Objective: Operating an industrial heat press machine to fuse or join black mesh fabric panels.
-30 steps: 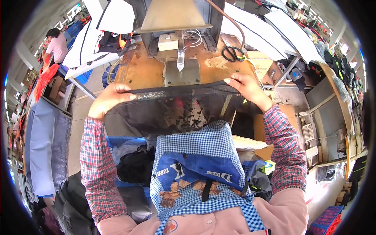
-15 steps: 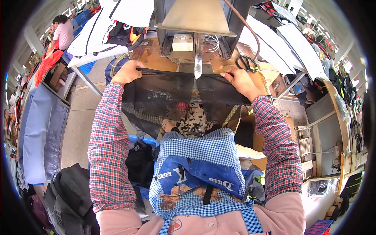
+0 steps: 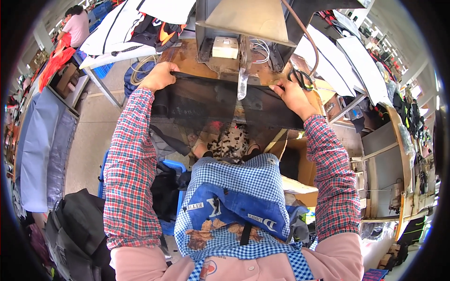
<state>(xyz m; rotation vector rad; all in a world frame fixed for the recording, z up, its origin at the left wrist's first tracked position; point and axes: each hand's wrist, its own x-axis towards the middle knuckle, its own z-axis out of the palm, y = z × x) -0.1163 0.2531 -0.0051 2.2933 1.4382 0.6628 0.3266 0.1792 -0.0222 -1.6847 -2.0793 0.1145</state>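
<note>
- Now the thin black mesh cloth is farther forward than a second ago, overlapping the brown wooden bench; it seems better placed near the whitish pointed rod.
- Left hand and right hand pinch its dark upper border, fingers closed.
- Between those fingers, the see-through weave hangs softly, slightly wrinkled.

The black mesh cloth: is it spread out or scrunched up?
Spread out: the black mesh cloth stretches between the left hand and the right hand, which grip its top edge well apart.
</note>
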